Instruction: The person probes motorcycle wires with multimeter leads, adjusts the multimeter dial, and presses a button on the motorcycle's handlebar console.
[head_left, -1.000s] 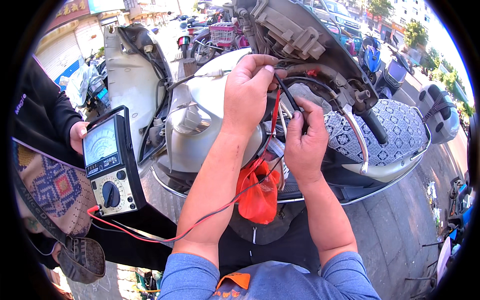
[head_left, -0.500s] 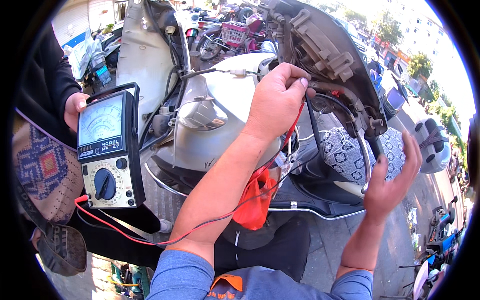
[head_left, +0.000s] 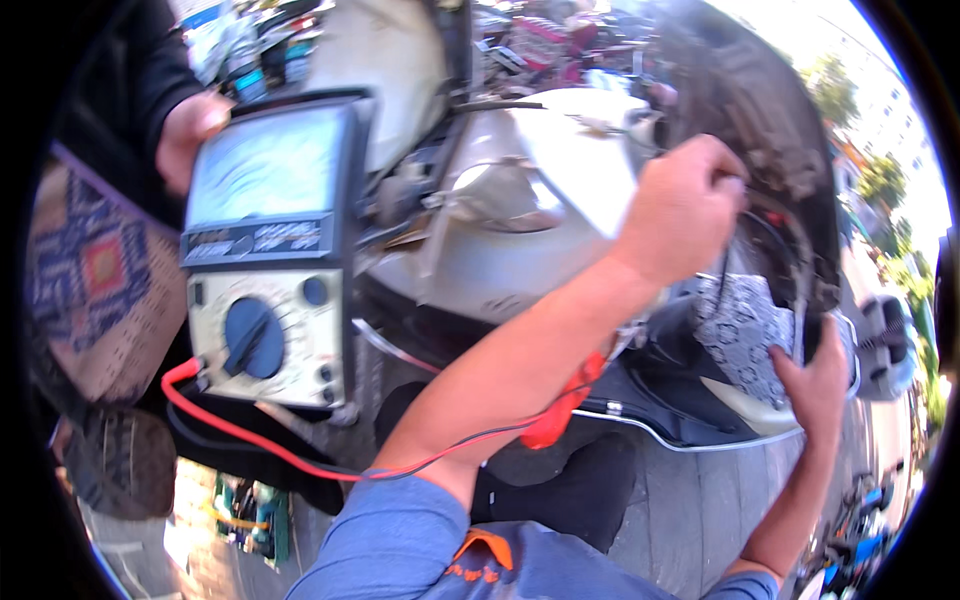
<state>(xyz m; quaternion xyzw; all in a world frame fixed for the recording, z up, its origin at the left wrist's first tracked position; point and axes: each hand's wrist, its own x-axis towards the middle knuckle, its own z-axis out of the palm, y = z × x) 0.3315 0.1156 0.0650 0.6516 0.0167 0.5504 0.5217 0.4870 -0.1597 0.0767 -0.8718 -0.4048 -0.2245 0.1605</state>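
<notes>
My left hand (head_left: 690,205) is closed in front of the raised dark panel of a scooter, gripping multimeter test leads; the tips inside my fingers are hidden and blurred. From this hand a dark lead (head_left: 724,262) hangs down. My right hand (head_left: 818,385), thumb and fingers apart, holds nothing visible and is beside the patterned seat cover (head_left: 745,325). An analog multimeter (head_left: 265,250) with a dial and dark frame is at the left, a co-worker's hand (head_left: 190,135) at its upper corner. Its red test lead (head_left: 235,432) runs across under my left forearm.
The scooter's silver body (head_left: 500,250) stands opened up in front of me, a white panel (head_left: 385,75) upright behind it. A red plastic bag (head_left: 560,410) hangs by the footboard. Parked motorbikes line the background. A green toolbox (head_left: 255,520) lies at the lower left.
The view has swung, and the multimeter looks larger and closer. My left hand has shifted right with the leads. My right hand has dropped lower, beside the seat cover.
</notes>
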